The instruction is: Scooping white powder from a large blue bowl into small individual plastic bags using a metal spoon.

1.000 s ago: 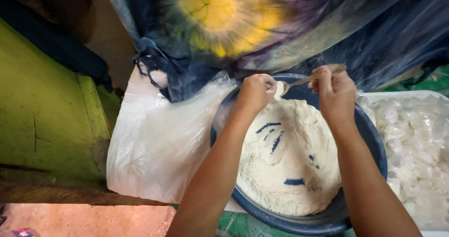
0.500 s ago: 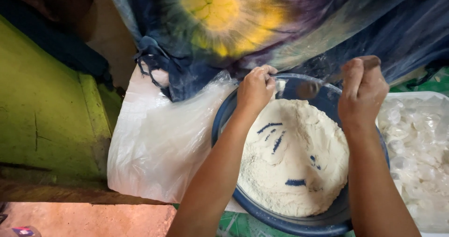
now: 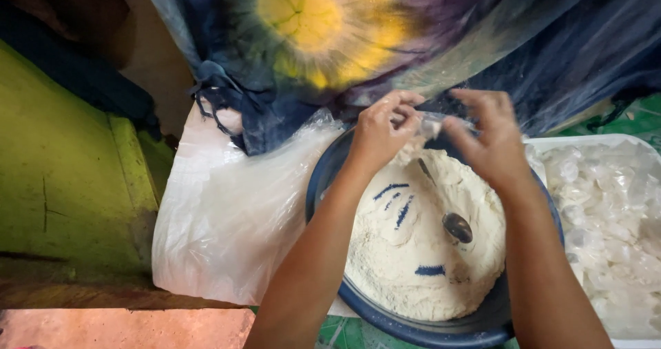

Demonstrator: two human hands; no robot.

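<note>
A dark blue basin [image 3: 330, 177] holds a mound of pale flour-like powder [image 3: 413, 266]. A metal spoon [image 3: 456, 226] lies in the powder, with no hand on it. My left hand [image 3: 383, 130] pinches a small clear plastic bag [image 3: 425, 125] over the far rim of the basin. My right hand [image 3: 487, 137] touches the same bag from the right, fingers partly spread. The bag's contents are hard to make out.
A large white plastic bag [image 3: 234, 211] lies left of the basin. A white tray [image 3: 623, 142] with several small filled clear packets [image 3: 613, 211] sits at the right. Tie-dyed cloth [image 3: 358, 39] hangs above. A green ledge [image 3: 62, 183] is at the left.
My right hand let go of the spoon, which now lies in the powder. That hand moved left and joined my left hand at the small bag.
</note>
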